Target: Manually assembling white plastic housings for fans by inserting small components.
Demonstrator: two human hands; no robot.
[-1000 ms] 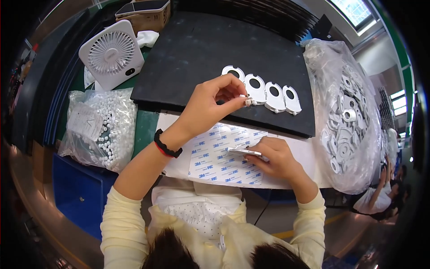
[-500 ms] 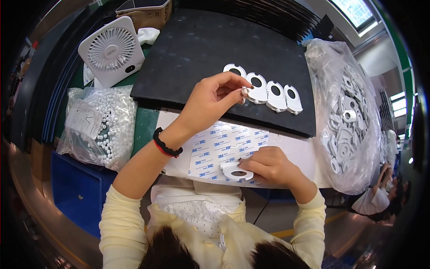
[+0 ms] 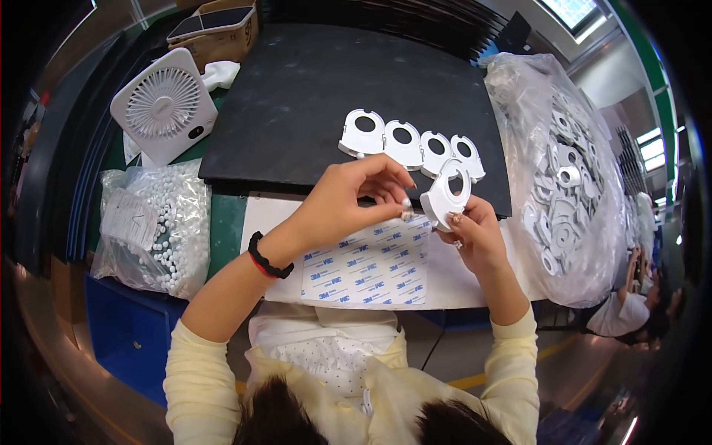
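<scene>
My right hand (image 3: 480, 236) grips a white plastic part (image 3: 440, 202) by its lower edge. The part is rounded, with a large round hole, and is held tilted up above the near edge of the black board (image 3: 297, 96). My left hand (image 3: 343, 199) is just left of it, thumb and fingers curled together, with a small white bead (image 3: 406, 208) at the fingertips; whether there is more than one I cannot tell. Beyond my hands, several similar white parts (image 3: 403, 152) lie side by side in a row on the board.
Printed white-and-blue backing paper (image 3: 363, 274) lies at the table's near edge. On the left are a clear bag of white beads (image 3: 174, 248), a white fan (image 3: 163, 107), a blue bin (image 3: 122, 334) and a cardboard box (image 3: 230, 41). A large bag of white parts (image 3: 567, 200) stands right.
My right hand has lifted the white part from the backing paper up to beside my left hand. The left hand has drawn slightly back from the row. The view has shifted a little.
</scene>
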